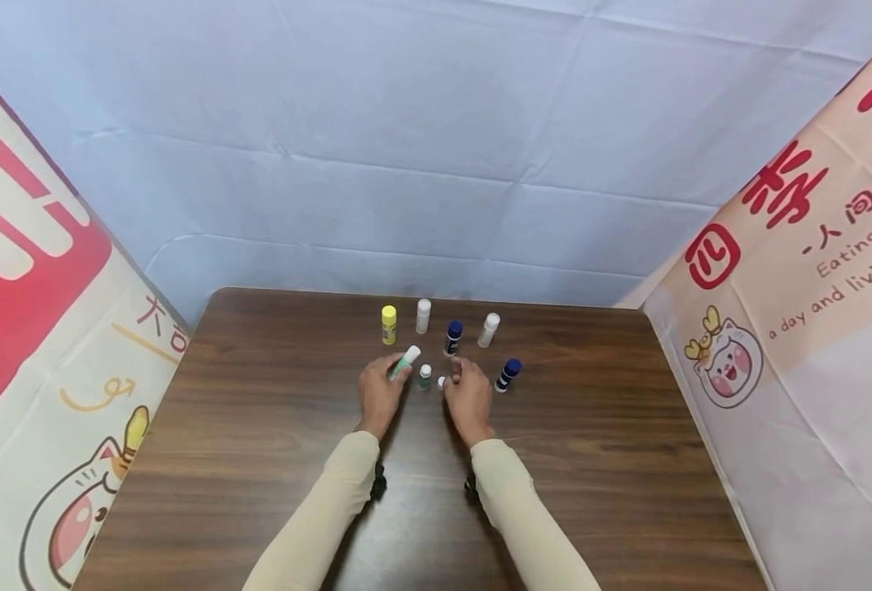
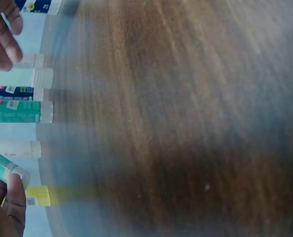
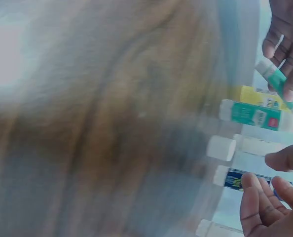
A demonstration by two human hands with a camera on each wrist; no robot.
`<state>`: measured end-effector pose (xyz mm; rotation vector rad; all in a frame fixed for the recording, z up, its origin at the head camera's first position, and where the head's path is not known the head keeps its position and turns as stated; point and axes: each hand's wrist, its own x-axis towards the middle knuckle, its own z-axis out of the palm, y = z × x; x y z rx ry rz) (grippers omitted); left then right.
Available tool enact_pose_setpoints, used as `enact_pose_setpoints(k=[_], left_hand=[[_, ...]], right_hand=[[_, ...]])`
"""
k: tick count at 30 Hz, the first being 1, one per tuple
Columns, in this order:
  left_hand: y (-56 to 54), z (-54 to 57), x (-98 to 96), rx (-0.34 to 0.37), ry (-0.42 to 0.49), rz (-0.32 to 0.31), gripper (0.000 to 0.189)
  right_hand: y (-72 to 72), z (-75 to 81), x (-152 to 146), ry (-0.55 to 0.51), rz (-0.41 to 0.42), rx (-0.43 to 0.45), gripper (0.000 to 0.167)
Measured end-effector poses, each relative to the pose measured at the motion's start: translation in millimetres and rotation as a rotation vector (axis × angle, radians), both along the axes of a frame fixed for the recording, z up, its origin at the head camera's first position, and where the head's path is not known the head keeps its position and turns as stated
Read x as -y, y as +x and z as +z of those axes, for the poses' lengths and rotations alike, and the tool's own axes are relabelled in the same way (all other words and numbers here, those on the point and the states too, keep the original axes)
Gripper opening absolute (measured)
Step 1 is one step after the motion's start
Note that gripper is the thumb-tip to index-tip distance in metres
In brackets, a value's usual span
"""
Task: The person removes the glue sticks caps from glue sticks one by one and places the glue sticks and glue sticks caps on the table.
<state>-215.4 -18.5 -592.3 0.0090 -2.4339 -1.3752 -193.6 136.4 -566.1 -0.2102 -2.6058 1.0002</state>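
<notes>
My left hand (image 1: 381, 392) grips a green glue stick (image 1: 404, 362) with a white cap, tilted and raised over the table. The left wrist view shows it between thumb and fingers. To its right another green glue stick (image 1: 424, 377) stands upright. My right hand (image 1: 470, 399) hovers beside a short white cylindrical piece (image 3: 221, 148) on the table. In the right wrist view its thumb and fingers are apart with nothing between them. Just beyond the right fingertips stands a blue glue stick (image 1: 452, 338); a second blue glue stick (image 1: 508, 375) stands to the right.
A yellow glue stick (image 1: 389, 325), a white glue stick (image 1: 424, 316) and another white one (image 1: 489, 330) stand farther back on the brown wooden table (image 1: 259, 460). A pale cloth wall (image 1: 406, 213) rises behind the back edge, and printed cloths hang at both sides.
</notes>
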Motion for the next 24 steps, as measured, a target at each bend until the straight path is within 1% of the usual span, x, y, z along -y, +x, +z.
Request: enact_pose_setpoints(k=[5,11,14,16,20,24], left_hand=[[-1.3,3.0,0.5,-0.074,-0.048,-0.014,0.027],[-0.4,11.3,1.0,-0.102,-0.089,-0.034,0.028],[0.7,16.3,-0.3,-0.107,-0.113,-0.048,0.028],[0.9,18.7,-1.8,-0.112,-0.132,-0.05,0.027],[0.5,21.1,-4.6,-0.133,-0.165,-0.044,0.026],[0.0,23.5,-7.1,-0.155,-0.205,-0.045,0.026]], right_hand=[[-3.3,9.3,3.6,-0.083,0.012,-0.07,0.022],[-5.9,19.4,10.3,-0.22,0.077,-0.112,0.021],[-6.6,22.8,12.4,-0.257,0.075,-0.097,0.021],[-7.1,24.3,13.5,-0.28,0.07,-0.072,0.02],[-7.2,26.3,15.5,-0.329,0.064,-0.026,0.019],[-7.3,27.8,16.6,-0.356,0.052,-0.014,0.019]])
